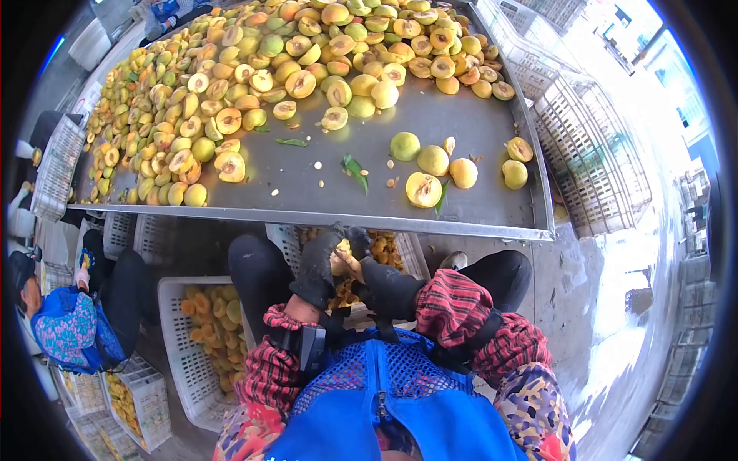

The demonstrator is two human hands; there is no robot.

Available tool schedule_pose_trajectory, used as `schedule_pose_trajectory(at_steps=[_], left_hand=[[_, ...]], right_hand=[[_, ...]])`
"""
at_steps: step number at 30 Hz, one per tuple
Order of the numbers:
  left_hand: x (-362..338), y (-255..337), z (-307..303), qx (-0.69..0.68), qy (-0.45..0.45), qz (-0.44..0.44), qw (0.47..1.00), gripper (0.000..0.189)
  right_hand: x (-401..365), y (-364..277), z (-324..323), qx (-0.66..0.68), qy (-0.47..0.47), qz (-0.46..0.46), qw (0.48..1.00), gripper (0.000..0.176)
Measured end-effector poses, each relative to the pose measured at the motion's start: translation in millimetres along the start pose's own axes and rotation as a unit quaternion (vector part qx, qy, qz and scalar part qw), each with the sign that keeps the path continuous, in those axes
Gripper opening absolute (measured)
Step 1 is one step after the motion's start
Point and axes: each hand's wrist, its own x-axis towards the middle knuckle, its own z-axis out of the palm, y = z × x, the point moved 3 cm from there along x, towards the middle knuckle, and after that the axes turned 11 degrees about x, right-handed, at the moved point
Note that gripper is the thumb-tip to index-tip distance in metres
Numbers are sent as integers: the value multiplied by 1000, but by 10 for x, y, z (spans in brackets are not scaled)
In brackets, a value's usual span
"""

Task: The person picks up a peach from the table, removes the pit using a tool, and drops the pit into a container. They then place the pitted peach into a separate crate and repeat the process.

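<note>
Closest in, above a blue mesh apron, two arms in red plaid sleeves meet over the lap, both hands in dark gloves. The left hand has its fingers curled narrow around a small yellow-orange fruit, and the right hand has its fingers bent in tight on the same fruit from the other side, so the fruit sits pinched between the two gloves; whether the right hand also holds a tool cannot be told. Just beyond the hands, between the knees, stands a white crate with orange fruit pieces in it. To the left is a second white crate part filled with fruit halves, and past it a co-worker in a blue flowered top sits low. Further off, the metal desk spans the view, with a cut half, several whole pale fruit and a green leaf near its front edge and a dense heap of halved fruit behind. Stacked white crates stand beside the desk on the right.
</note>
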Motion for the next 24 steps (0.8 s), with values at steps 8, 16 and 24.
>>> schedule_pose_trajectory(at_steps=[8,16,24], left_hand=[[3,-12,42,-38,0,62,997,32],[-34,-125,150,-55,-36,49,997,35],[-65,-107,115,-31,40,54,997,22]], right_hand=[[-14,48,6,97,-88,70,989,30],[-77,-14,16,153,-112,71,979,25],[-15,30,63,25,-60,11,998,29]])
